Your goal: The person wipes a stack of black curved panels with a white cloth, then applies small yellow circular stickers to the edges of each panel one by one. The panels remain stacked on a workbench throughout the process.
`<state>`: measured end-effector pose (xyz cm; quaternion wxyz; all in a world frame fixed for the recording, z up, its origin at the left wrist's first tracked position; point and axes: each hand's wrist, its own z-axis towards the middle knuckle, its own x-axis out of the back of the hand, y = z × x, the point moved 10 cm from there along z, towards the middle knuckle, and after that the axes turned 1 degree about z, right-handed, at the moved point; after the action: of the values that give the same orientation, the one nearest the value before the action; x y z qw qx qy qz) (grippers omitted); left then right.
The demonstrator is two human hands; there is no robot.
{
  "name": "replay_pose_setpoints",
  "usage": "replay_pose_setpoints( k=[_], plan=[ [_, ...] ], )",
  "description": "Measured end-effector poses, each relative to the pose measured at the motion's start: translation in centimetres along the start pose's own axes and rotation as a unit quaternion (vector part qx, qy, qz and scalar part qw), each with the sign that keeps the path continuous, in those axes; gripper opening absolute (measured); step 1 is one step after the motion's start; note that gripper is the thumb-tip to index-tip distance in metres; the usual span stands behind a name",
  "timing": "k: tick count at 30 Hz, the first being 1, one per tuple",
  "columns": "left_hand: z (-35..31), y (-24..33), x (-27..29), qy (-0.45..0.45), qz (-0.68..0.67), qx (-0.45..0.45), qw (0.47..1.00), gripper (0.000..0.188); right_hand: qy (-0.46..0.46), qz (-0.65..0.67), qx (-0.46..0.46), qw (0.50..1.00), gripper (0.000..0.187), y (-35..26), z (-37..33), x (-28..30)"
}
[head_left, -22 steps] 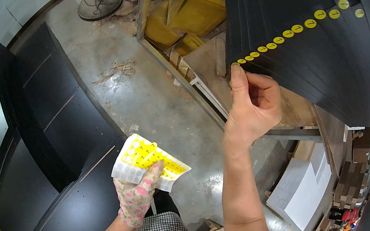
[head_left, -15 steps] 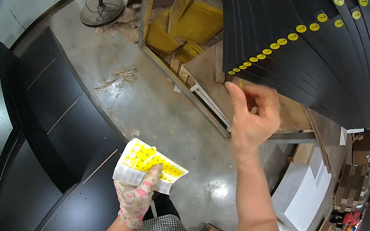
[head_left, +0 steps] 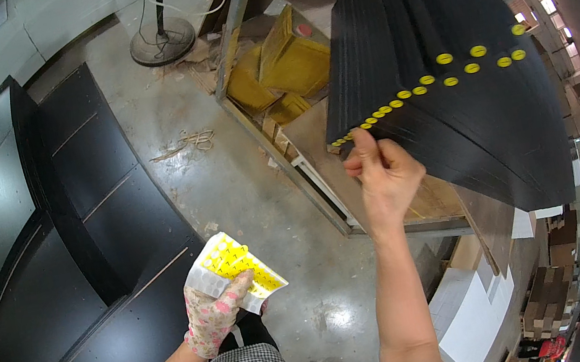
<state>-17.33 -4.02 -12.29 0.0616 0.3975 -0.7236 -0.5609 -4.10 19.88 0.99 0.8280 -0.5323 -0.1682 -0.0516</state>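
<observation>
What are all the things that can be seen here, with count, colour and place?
Boards: one leaning stack, black, upper right on a wooden rack.
Round stickers: a row of many, yellow, along the board edges.
Sticker sheet: one, yellow dots on white, lower centre.
Panels: several, black, on the floor at left.
Fan base: one, dark, round, top centre.
Cardboard pieces: several, yellow-brown, under the rack.
Left hand: flowered glove, grip on the sticker sheet.
Right hand: bare, fingertips at the lowest sticker.

One head-worn fisheye looks steeply down, close over the concrete floor (head_left: 224,161).
</observation>
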Motion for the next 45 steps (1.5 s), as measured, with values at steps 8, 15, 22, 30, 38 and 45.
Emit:
replay_pose_setpoints(
  k=[8, 15, 22, 30, 38, 45],
  plan=[
    [-0.7, 1.7, -1.0, -0.032, 0.007, -0.023, 0.999, 0.041, -0.053, -0.013, -0.161, 0.985, 0.034, 3.1, -1.6, -1.3],
    [-1.7, 3.3, -2.5, -0.065, 0.010, 0.014, 0.998, 0.038, -0.019, -0.084, -0.053, 0.995, 0.032, 2.5, 1.3, -1.6],
    [-2.8, 4.9, -3.1, -0.078, 0.059, -0.001, 0.995, 0.036, -0.106, -0.131, -0.105, 0.980, 0.042, 6.9, -0.8, -4.1],
    [-4.5, 6.1, -2.5, -0.065, 0.069, -0.024, 0.995, 0.034, -0.056, -0.373, -0.092, 0.922, 0.035, 9.4, -0.5, -2.6],
    [-6.3, 6.9, -3.3, -0.081, 0.088, -0.028, 0.992, 0.032, -0.138, -0.004, -0.032, 0.990, 0.031, 9.4, -0.2, -7.7],
    [-7.3, 8.4, -3.1, -0.092, 0.100, -0.060, 0.989, 0.032, -0.228, -0.004, -0.238, 0.944, 0.021, 17.9, -10.7, -2.5]
  ],
)
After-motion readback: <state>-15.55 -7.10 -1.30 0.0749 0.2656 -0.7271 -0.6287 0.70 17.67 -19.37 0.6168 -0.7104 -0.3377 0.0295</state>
